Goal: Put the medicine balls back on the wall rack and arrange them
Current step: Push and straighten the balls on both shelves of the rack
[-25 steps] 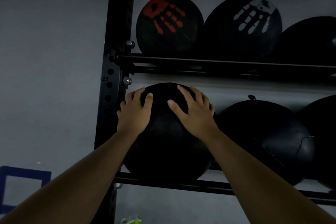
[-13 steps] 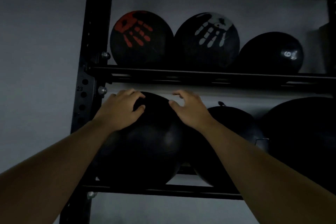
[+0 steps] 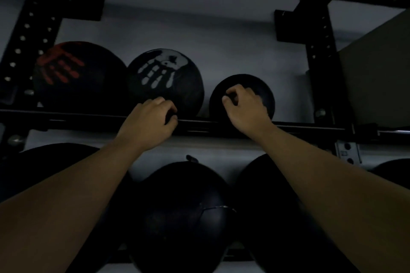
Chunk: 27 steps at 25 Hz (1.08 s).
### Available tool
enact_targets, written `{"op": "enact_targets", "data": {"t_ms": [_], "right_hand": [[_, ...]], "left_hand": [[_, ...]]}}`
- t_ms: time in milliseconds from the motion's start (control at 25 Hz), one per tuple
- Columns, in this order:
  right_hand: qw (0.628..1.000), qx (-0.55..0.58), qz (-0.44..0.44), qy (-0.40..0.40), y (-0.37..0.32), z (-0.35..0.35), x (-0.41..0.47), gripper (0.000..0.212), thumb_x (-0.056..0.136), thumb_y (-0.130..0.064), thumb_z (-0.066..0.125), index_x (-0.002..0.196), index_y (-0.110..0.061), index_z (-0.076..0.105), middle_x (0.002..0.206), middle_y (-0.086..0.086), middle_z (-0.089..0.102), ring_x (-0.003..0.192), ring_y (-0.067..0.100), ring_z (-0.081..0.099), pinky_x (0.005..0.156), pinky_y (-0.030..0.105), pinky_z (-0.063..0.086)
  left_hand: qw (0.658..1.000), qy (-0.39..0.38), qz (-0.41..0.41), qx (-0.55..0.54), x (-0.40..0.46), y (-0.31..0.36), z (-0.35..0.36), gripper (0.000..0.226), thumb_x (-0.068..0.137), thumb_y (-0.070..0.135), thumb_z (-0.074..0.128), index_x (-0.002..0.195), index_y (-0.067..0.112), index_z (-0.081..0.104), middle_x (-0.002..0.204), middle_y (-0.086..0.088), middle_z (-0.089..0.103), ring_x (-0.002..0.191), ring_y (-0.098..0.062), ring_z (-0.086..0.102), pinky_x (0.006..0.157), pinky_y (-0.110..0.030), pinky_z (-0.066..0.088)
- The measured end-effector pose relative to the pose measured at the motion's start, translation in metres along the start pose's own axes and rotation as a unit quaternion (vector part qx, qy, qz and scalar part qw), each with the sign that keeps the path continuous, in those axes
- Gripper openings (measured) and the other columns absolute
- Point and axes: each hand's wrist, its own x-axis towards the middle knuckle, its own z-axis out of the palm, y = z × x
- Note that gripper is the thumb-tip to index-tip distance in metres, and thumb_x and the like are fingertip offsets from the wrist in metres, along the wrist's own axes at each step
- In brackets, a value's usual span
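Note:
A black wall rack (image 3: pixel 221 125) carries medicine balls on two rails. The upper rail holds a ball with a red handprint (image 3: pixel 88 77), a ball with a white handprint (image 3: pixel 177 73) and a small black ball (image 3: pixel 261 86). My right hand (image 3: pixel 244 108) rests with curled fingers on the front of the small black ball. My left hand (image 3: pixel 150 119) is curled at the lower front of the white-handprint ball, by the rail. Three large black balls, left (image 3: pixel 55 162), middle (image 3: pixel 182 213) and right (image 3: pixel 266 195), sit on the lower rail under my forearms.
Black uprights with holes stand at the left (image 3: pixel 28 35) and right (image 3: pixel 321 51) of the rack. A grey panel (image 3: pixel 377 77) juts out at the far right. Another dark ball (image 3: pixel 395 168) peeks in at the right edge. The wall behind is pale grey.
Both hands have left the big ball on the lower rail and risen to the upper rail. The right hand now lies on the small black ball, the left by the white-handprint ball. View tilted up.

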Motion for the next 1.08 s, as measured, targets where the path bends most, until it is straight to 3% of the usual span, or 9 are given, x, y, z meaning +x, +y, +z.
{"op": "enact_targets", "data": {"t_ms": [160, 280, 600, 800, 1000, 1080], "right_hand": [[0.998, -0.007, 0.038, 0.052, 0.04, -0.034, 0.031, 0.04, 0.108, -0.04, 0.049, 0.137, -0.016, 0.059, 0.142, 0.021, 0.056, 0.131, 0.043, 0.054, 0.111, 0.047, 0.046], [0.996, -0.011, 0.069, 0.061, 0.07, -0.049, 0.047, 0.044, 0.109, -0.041, 0.046, 0.144, -0.015, 0.052, 0.15, 0.022, 0.048, 0.139, 0.046, 0.045, 0.116, 0.047, 0.038], [0.987, 0.107, 0.122, -0.021, 0.132, -0.033, 0.112, 0.077, 0.104, -0.068, 0.031, 0.165, -0.021, 0.029, 0.169, 0.02, 0.032, 0.152, 0.041, 0.038, 0.126, 0.048, 0.031], [0.977, 0.167, 0.12, -0.055, 0.15, -0.001, 0.133, 0.088, 0.099, -0.079, 0.026, 0.17, -0.028, 0.012, 0.175, 0.019, 0.019, 0.155, 0.041, 0.033, 0.128, 0.052, 0.028], [0.965, 0.234, 0.108, -0.039, 0.158, 0.013, 0.15, 0.105, 0.086, -0.089, 0.032, 0.169, -0.025, 0.02, 0.173, 0.015, 0.027, 0.153, 0.037, 0.038, 0.127, 0.051, 0.032], [0.971, 0.222, 0.084, -0.028, 0.151, 0.017, 0.156, 0.115, 0.071, -0.096, 0.031, 0.165, -0.029, 0.031, 0.169, 0.013, 0.035, 0.148, 0.037, 0.045, 0.124, 0.052, 0.036]], "left_hand": [[0.999, 0.006, 0.041, -0.002, 0.045, 0.046, 0.017, 0.035, 0.104, 0.031, 0.054, 0.13, 0.01, 0.067, 0.131, -0.012, 0.065, 0.116, -0.032, 0.061, 0.1, -0.045, 0.046], [0.998, 0.024, 0.042, -0.039, 0.079, 0.073, 0.028, 0.042, 0.105, 0.034, 0.053, 0.138, 0.01, 0.061, 0.142, -0.013, 0.059, 0.127, -0.032, 0.056, 0.108, -0.045, 0.044], [0.98, -0.007, -0.11, -0.165, 0.171, 0.138, 0.074, 0.078, 0.101, 0.069, 0.039, 0.164, 0.025, 0.026, 0.171, -0.01, 0.027, 0.154, -0.038, 0.031, 0.124, -0.053, 0.031], [0.974, -0.018, -0.116, -0.195, 0.182, 0.151, 0.115, 0.075, 0.097, 0.076, 0.038, 0.162, 0.041, 0.025, 0.172, -0.006, 0.022, 0.156, -0.037, 0.023, 0.125, -0.055, 0.025], [0.977, 0.062, -0.081, -0.186, 0.18, 0.143, 0.129, 0.069, 0.101, 0.069, 0.04, 0.159, 0.032, 0.034, 0.162, -0.011, 0.035, 0.151, -0.03, 0.031, 0.124, -0.045, 0.03], [0.969, 0.09, -0.094, -0.208, 0.177, 0.138, 0.133, 0.07, 0.101, 0.069, 0.04, 0.159, 0.03, 0.036, 0.16, -0.011, 0.037, 0.15, -0.028, 0.032, 0.123, -0.044, 0.032]]}}
